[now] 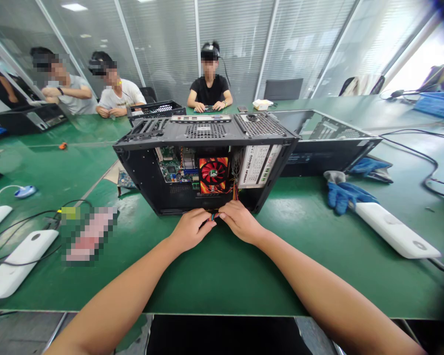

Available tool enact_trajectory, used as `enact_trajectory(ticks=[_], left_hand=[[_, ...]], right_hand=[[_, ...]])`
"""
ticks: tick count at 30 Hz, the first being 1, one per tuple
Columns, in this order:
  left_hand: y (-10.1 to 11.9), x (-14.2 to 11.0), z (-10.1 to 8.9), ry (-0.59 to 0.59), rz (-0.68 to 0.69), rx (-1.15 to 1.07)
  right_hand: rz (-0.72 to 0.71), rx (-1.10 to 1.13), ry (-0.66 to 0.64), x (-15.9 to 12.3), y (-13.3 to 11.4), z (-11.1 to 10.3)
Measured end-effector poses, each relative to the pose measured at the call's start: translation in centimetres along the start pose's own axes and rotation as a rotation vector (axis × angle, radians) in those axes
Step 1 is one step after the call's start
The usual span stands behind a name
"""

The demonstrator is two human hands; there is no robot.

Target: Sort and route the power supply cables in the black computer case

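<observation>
A black computer case (140, 177) stands in front of me with its side open. Inside it are a motherboard (170, 170), a red fan (213, 173) with a flame-patterned frame, and a power supply (254, 166) with a white label. A bundle of coloured cables (235, 192) comes down from the power supply toward my hands. At the case's near lower edge, my left hand (192, 228) pinches these cables from the left. My right hand (240, 222) closes round them from the right, its fingertips almost meeting the left ones. The cable ends are hidden by my fingers.
Blue work gloves (340, 195) and a white power strip (395, 229) lie to the right. Another white power strip (20, 261) with black cords is at left, beside a pixelated pink object (91, 236). Behind stands another case (329, 153); several people sit across the green table (222, 281).
</observation>
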State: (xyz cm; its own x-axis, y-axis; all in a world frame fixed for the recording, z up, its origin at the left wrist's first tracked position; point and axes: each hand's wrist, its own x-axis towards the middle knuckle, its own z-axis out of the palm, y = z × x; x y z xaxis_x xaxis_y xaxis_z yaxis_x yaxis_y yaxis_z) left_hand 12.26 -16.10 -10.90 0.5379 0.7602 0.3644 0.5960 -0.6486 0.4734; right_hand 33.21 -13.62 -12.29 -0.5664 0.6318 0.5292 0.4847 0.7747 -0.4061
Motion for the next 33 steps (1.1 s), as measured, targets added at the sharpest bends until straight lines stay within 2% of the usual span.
enact_trajectory(ticks=[8,15,25,33], left_hand=[[0.35,-0.04,-0.06,-0.045,-0.004,0.016],[0.83,-0.07,-0.61,-0.127,0.006,-0.140],[0.55,-0.31,0.17,-0.012,0.008,0.052],[0.66,-0.40,0.23,-0.020,0.008,0.097]], right_hand=[[-0.063,-0.053,0.041,-0.46,-0.46,0.08],[-0.108,-0.094,-0.010,-0.31,-0.02,-0.08],[-0.052,-0.011,-0.016,-0.18,-0.06,-0.12],[-0.030,0.030,-0.037,-0.01,-0.17,-0.20]])
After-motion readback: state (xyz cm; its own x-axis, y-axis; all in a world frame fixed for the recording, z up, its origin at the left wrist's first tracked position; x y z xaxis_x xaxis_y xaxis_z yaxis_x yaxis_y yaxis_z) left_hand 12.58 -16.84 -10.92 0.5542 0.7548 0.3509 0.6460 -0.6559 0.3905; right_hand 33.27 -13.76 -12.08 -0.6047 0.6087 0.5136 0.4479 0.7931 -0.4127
